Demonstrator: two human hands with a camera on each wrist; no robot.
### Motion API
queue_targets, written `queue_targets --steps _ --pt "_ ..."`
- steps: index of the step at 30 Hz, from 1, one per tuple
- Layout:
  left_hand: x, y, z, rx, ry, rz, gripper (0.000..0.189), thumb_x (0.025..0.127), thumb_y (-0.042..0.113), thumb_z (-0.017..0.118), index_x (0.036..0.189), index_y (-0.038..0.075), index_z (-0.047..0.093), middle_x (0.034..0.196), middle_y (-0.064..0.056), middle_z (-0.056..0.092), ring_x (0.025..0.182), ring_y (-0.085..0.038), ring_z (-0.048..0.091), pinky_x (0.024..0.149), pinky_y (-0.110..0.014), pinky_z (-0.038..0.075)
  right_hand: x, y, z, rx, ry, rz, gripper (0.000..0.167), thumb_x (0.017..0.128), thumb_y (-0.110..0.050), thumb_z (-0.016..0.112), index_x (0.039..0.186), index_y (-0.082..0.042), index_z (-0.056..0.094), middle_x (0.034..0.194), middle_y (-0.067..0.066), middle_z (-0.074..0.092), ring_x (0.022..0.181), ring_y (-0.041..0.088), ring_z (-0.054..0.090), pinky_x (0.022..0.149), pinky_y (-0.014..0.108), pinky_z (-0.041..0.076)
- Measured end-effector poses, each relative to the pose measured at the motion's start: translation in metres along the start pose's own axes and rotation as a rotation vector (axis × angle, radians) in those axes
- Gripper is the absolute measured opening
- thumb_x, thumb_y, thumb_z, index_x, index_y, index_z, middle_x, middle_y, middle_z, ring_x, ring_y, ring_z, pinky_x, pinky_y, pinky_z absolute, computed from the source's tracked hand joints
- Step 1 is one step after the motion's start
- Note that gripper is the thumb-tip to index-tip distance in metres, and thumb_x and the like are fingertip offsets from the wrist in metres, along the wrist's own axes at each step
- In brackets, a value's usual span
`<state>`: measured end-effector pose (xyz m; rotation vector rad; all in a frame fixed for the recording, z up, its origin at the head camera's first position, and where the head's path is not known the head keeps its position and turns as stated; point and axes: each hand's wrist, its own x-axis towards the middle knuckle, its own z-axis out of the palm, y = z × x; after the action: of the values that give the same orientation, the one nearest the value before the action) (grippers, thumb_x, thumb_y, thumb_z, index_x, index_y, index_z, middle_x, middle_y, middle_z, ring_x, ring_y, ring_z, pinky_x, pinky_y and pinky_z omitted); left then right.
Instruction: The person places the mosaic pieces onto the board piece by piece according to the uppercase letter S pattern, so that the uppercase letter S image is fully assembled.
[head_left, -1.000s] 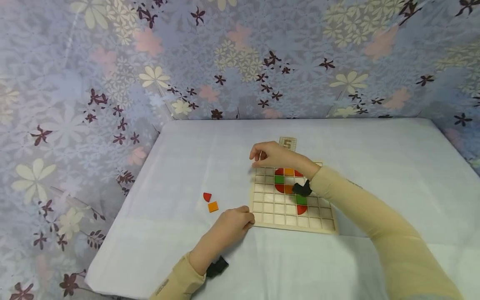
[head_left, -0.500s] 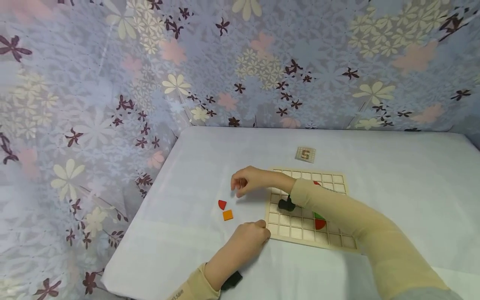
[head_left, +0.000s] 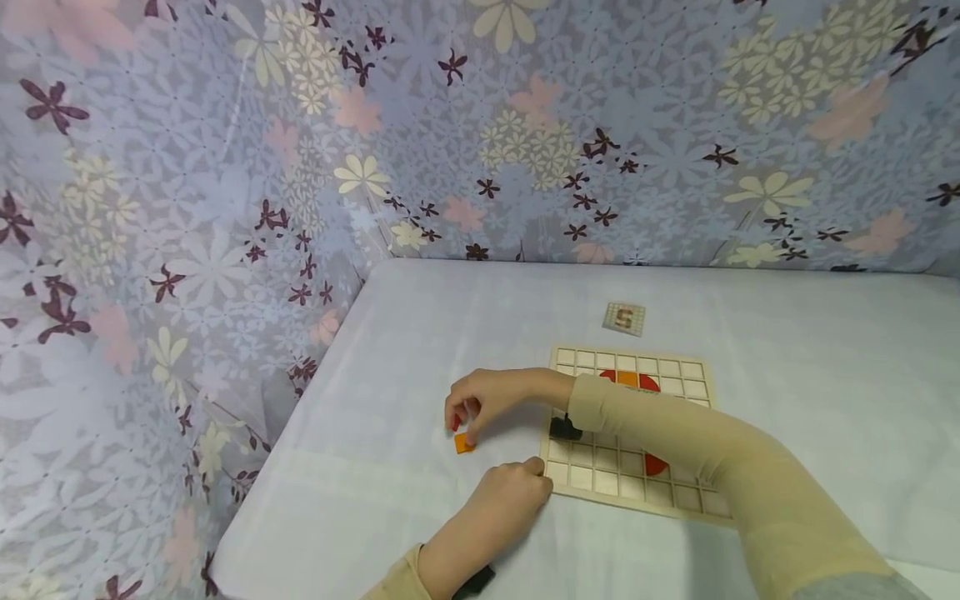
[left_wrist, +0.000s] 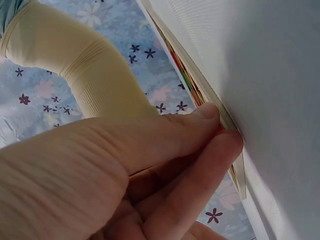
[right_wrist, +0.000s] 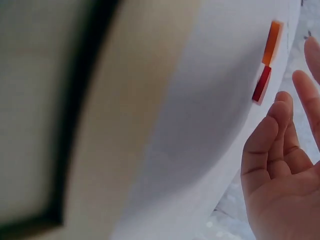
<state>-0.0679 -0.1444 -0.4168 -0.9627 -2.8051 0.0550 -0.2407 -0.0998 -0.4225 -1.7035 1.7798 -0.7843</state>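
My left hand (head_left: 510, 496) holds the near left corner of a wooden grid board (head_left: 603, 481). In the left wrist view, thumb and forefinger pinch the board's thin edge (left_wrist: 240, 175). Left of the board, my right hand (head_left: 491, 396) hovers over two loose tiles, its fingers bent loosely downward. One is a red quarter-circle tile (head_left: 457, 422), partly hidden by the fingers; the other is an orange square tile (head_left: 463, 444), with the thumb tip right at it. In the right wrist view, the fingers are apart from the orange tile (right_wrist: 272, 42) and the red tile (right_wrist: 261, 85).
Red tiles (head_left: 656, 464) and an orange tile (head_left: 627, 378) lie in the board's cells, partly covered by the right sleeve (head_left: 675, 429). A small patterned card (head_left: 624, 318) lies behind the board. Floral cloth (head_left: 525, 133) rises behind the white table (head_left: 360, 400).
My right hand has moved from above the board's far left corner, leftward and toward me, down to the two loose tiles. My left hand keeps its place on the board. The head view has shifted.
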Motion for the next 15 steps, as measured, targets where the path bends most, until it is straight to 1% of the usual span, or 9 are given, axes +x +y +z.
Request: queue_targets --steps 4,7,12,15 --pt "0.0026 0.0009 -0.0014 -0.022 -0.008 -0.006 0.012 0.073 0.006 0.073 0.074 0.018 0.073 0.069 0.006 0.050 0.055 -0.006 0.054 0.046 -0.020 0.043 0.0020 -0.0026 0.0010 -0.059 -0.061 -0.026 0.031 0.077 -0.019 0.080 0.105 -0.012 0.069 0.090 0.005 0.057 0.073 0.011 0.050 0.066 0.018 0.042" --pt "0.0047 0.0017 -0.0014 -0.038 -0.002 -0.011 0.012 0.073 0.005 0.073 0.072 0.017 0.072 0.068 0.006 0.049 0.055 -0.006 0.054 0.046 -0.020 0.043 0.0029 -0.0044 0.0019 -0.095 -0.092 -0.018 0.033 0.076 -0.019 0.080 0.106 -0.012 0.068 0.089 0.003 0.055 0.074 0.011 0.050 0.066 0.017 0.042" --pt "0.0084 0.0036 -0.0001 -0.048 -0.002 -0.016 0.011 0.073 0.006 0.073 0.073 0.017 0.072 0.069 0.007 0.049 0.055 -0.006 0.053 0.046 -0.019 0.042 0.0028 -0.0051 0.0045 -0.164 -0.116 -0.011 0.031 0.077 -0.019 0.080 0.105 -0.013 0.068 0.086 0.000 0.053 0.073 0.007 0.048 0.066 0.015 0.040" --pt "0.0073 0.0035 -0.0003 -0.050 0.002 -0.014 0.011 0.072 0.006 0.073 0.072 0.017 0.072 0.070 0.007 0.050 0.055 -0.006 0.053 0.047 -0.019 0.042 0.0044 -0.0077 0.0068 -0.185 -0.120 -0.006 0.029 0.077 -0.018 0.079 0.104 -0.012 0.068 0.086 -0.001 0.053 0.073 0.006 0.048 0.067 0.014 0.041"
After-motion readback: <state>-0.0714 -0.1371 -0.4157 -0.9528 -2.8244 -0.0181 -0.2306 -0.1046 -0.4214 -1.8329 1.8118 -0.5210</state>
